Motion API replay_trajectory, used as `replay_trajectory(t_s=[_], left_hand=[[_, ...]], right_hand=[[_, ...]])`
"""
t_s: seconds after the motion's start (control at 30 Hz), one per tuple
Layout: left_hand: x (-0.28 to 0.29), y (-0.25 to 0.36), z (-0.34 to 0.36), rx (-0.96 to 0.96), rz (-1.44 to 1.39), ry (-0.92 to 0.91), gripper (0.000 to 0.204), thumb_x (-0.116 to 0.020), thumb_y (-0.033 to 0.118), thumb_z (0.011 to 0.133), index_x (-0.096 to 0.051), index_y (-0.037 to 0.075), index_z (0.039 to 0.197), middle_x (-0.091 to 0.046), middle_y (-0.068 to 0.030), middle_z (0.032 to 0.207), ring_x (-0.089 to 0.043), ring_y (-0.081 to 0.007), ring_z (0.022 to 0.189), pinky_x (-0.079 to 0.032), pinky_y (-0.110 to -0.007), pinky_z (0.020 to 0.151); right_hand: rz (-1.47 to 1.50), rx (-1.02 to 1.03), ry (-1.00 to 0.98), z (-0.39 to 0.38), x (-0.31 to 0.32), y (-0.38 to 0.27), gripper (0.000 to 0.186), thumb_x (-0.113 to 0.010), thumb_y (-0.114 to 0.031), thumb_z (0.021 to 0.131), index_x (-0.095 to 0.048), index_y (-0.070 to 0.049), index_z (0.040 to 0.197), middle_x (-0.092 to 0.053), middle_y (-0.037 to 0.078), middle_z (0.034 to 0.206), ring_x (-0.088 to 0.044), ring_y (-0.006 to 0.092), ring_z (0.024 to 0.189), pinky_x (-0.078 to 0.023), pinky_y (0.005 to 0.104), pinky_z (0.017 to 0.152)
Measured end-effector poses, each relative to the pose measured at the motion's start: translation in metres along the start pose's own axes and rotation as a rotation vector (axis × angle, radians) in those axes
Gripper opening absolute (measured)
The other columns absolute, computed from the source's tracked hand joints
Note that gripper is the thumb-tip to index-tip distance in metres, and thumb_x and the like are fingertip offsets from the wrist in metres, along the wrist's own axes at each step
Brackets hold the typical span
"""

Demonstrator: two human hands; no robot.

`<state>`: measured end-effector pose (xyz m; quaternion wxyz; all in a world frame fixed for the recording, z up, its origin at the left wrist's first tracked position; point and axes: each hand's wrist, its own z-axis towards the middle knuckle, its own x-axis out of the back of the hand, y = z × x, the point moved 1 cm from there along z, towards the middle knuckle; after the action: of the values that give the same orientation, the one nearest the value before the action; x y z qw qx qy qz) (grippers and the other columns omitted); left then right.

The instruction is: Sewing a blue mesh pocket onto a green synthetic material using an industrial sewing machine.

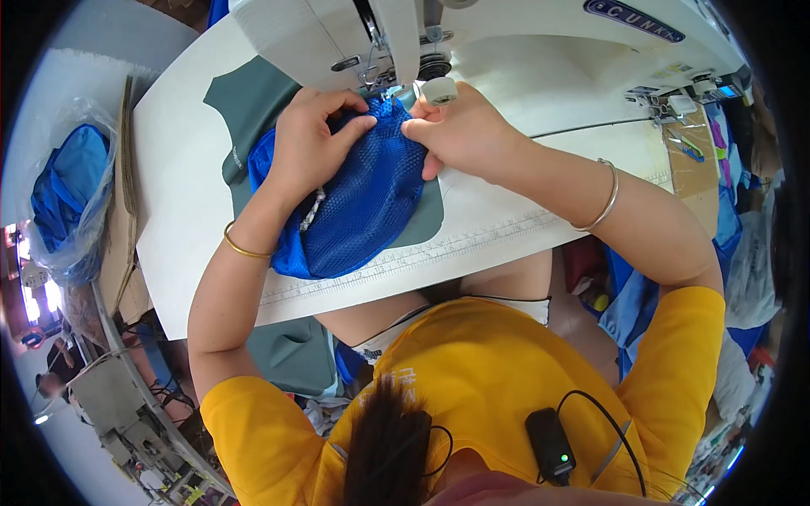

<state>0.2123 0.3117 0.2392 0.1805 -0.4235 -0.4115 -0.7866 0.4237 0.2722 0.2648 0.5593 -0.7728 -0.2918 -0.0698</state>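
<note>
A blue mesh fabric piece (354, 211) with a speckled cord lies on a dark grey-green fabric (245, 93) beneath the needle area of a white sewing machine (295, 29). My left hand (316, 139) has its thumb and fingers closed on the top of the mesh, just left of the presser area (384, 88). My right hand (456, 131) grips the mesh's upper right edge beside the needle area, fingertips curled and partly hidden.
A white table (177, 185) with a printed ruler strip carries the machine. Plastic-bagged blue fabric (67, 185) and cardboard (118, 261) are at the left. Scissor-like snips (688, 148) lie at the right, beside piled fabrics (730, 228). Equipment (101, 396) stands at lower left.
</note>
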Motion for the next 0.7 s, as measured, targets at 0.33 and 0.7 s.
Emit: replay_trajectory(t_s=[0.33, 0.7], left_hand=[[0.007, 0.009, 0.014, 0.212, -0.145, -0.103, 0.021, -0.081, 0.017, 0.088, -0.077, 0.0, 0.101, -0.07, -0.0024, 0.079, -0.061, -0.0092, 0.072, -0.05, -0.026, 0.069], [-0.012, 0.01, 0.0, -0.195, 0.151, 0.168, 0.017, -0.074, 0.018, 0.092, -0.074, 0.005, 0.103, -0.07, -0.0138, 0.094, -0.065, -0.0307, 0.082, -0.052, -0.038, 0.075]], right_hand=[[0.702, -0.309, -0.198, -0.005, -0.013, 0.015, 0.014, -0.057, -0.016, 0.103, -0.062, -0.002, 0.102, -0.062, 0.007, 0.084, -0.066, 0.0158, 0.065, -0.039, 0.0261, 0.046], [0.639, -0.237, 0.002, -0.015, -0.023, 0.001, 0.025, -0.051, -0.022, 0.106, -0.064, -0.005, 0.093, -0.057, 0.002, 0.07, -0.053, 0.012, 0.053, -0.04, 0.0287, 0.048]])
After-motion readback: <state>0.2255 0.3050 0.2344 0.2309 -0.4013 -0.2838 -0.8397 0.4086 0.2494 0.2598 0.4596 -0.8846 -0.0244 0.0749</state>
